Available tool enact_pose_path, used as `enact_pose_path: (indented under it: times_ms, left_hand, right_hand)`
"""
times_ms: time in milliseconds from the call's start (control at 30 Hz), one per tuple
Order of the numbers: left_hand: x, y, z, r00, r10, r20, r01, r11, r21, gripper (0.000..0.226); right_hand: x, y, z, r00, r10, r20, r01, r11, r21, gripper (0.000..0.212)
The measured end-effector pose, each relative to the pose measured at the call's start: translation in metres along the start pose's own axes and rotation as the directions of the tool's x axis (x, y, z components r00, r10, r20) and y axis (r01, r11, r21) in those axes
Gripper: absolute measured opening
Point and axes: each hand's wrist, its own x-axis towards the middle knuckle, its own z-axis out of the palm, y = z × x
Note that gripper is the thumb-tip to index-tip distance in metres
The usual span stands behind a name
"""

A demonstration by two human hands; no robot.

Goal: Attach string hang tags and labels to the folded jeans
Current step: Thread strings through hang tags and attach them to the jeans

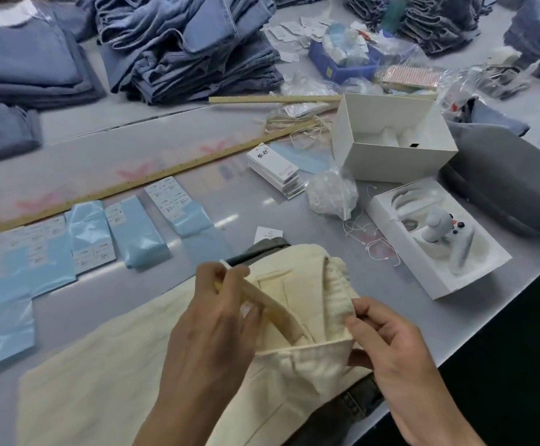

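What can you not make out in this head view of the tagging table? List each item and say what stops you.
- Print on the label sheets: too small and blurred.
- Garment under the left hand and right hand: partly covered, cut by the bottom edge.
- Blue bin contents: blurred, wrapped in plastic.
- Jeans stacks: cut by the top edge.
- Whether a hang tag is attached yet: not visible.

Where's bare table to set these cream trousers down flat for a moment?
Bare table lies between the blue label sheets and the stack of white hang tags, and behind the wooden ruler. The right side is crowded: white boxes, strings, a plastic bag.
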Motion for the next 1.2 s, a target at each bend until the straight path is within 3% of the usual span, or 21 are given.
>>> enact_pose_path:
  times_ms: [100, 200, 233, 300, 367, 400, 467, 533, 600, 633, 733, 933, 1200]
  left_hand:
    - [0.007, -0.004, 0.002, 0.998, -0.060, 0.033, 0.060, 0.998, 0.008, 0.056]
    - [0.010, -0.001, 0.004, 0.986, -0.166, 0.014, 0.166, 0.986, -0.003, 0.049]
    - [0.010, -0.001, 0.006, 0.983, -0.180, 0.020, 0.179, 0.983, 0.030, 0.049]
    - [0.007, -0.003, 0.011, 0.982, -0.181, 0.046, 0.180, 0.983, 0.038, 0.047]
    - [0.003, -0.003, 0.018, 0.982, -0.171, 0.078, 0.175, 0.983, -0.052, 0.044]
    - [0.002, -0.003, 0.022, 0.984, -0.162, 0.077, 0.170, 0.979, -0.114, 0.043]
    - [0.001, -0.002, 0.030, 0.984, -0.163, 0.069, 0.177, 0.941, -0.287, 0.040]
    - [-0.001, -0.001, 0.035, 0.967, -0.223, 0.120, 0.252, 0.794, -0.554, 0.031]
    - [-0.004, -0.003, 0.038, 0.959, -0.242, 0.145, 0.269, 0.624, -0.734, 0.022]
    - [-0.006, -0.005, 0.039, 0.956, -0.250, 0.151, 0.270, 0.565, -0.780, 0.023]
    - [-0.011, -0.009, 0.041, 0.939, -0.284, 0.192, 0.301, 0.415, -0.859, 0.031]
    - [-0.007, -0.008, 0.035, 0.929, -0.320, 0.186, 0.285, 0.300, -0.911, 0.025]
    - [-0.016, -0.009, 0.033, 0.894, -0.428, 0.129, 0.229, 0.191, -0.955, 0.020]
  right_hand:
    - [0.003, 0.002, -0.001, 1.000, 0.021, -0.011, -0.021, 0.996, -0.087, 0.036]
    - [0.008, -0.002, 0.000, 0.997, 0.002, -0.081, -0.017, 0.983, -0.185, 0.039]
    - [0.008, -0.004, 0.000, 0.989, -0.062, -0.133, 0.026, 0.966, -0.259, 0.039]
    - [0.008, -0.016, 0.003, 0.924, -0.332, -0.190, 0.202, 0.845, -0.495, 0.045]
    - [0.008, -0.034, 0.012, 0.791, -0.608, -0.067, 0.430, 0.631, -0.646, 0.044]
    - [0.011, -0.041, 0.020, 0.756, -0.654, 0.039, 0.503, 0.542, -0.673, 0.039]
    - [0.025, -0.049, 0.037, 0.802, -0.550, 0.236, 0.529, 0.468, -0.708, 0.044]
    - [0.045, -0.049, 0.051, 0.904, -0.232, 0.359, 0.426, 0.423, -0.800, 0.056]
    - [0.061, -0.043, 0.057, 0.919, 0.022, 0.393, 0.348, 0.422, -0.837, 0.045]
    - [0.066, -0.039, 0.058, 0.914, 0.058, 0.401, 0.336, 0.441, -0.832, 0.034]
    - [0.071, -0.027, 0.055, 0.927, -0.016, 0.374, 0.340, 0.452, -0.824, 0.024]
    - [0.065, -0.021, 0.058, 0.938, -0.141, 0.316, 0.340, 0.555, -0.759, 0.033]
    - [0.057, -0.016, 0.067, 0.927, -0.211, 0.310, 0.375, 0.542, -0.752, 0.020]
